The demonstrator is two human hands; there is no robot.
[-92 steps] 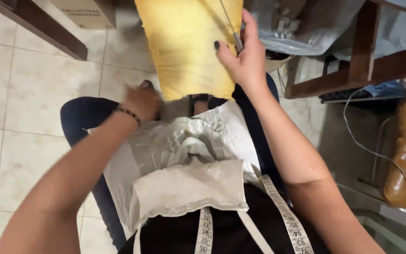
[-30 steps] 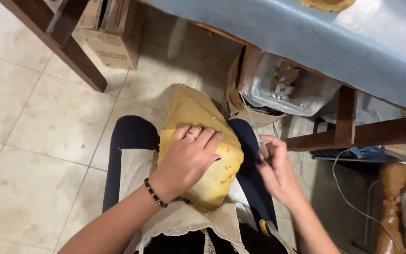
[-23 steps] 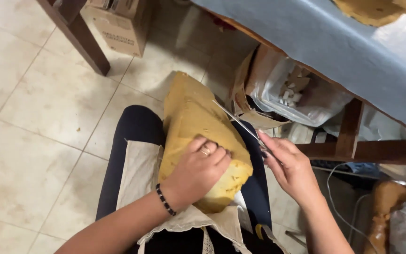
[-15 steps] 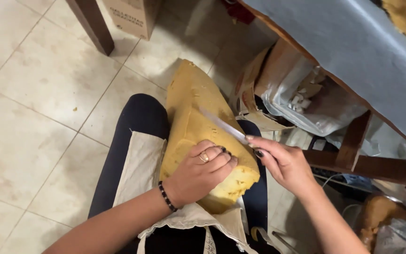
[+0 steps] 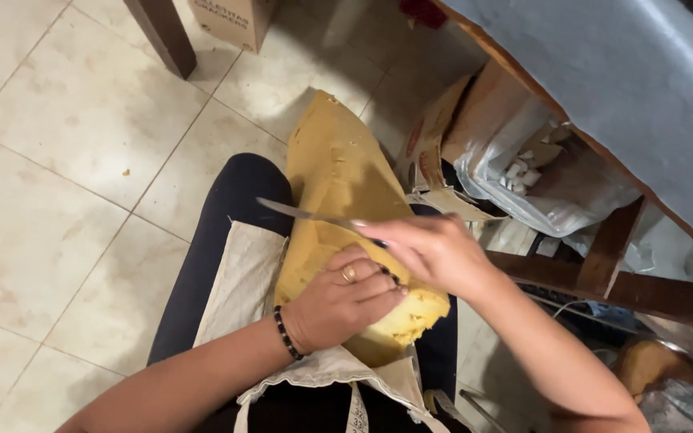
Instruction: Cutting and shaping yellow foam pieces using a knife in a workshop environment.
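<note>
Foam-trimming at centre frame: your left hand (image 5: 345,298) presses, fingers curled, on the yellow foam slab (image 5: 338,184) across your lap, while your right hand (image 5: 435,252) pinches a thin steel blade (image 5: 306,213) laid over it; no cut-off pieces show, so most cutting seems left

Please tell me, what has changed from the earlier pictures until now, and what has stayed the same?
The right hand swung the knife leftward, so the blade now lies across the yellow foam block. The left hand, first on the cloth, took hold of the block's near end. The block has stayed on the lap, over the pale apron.
</note>
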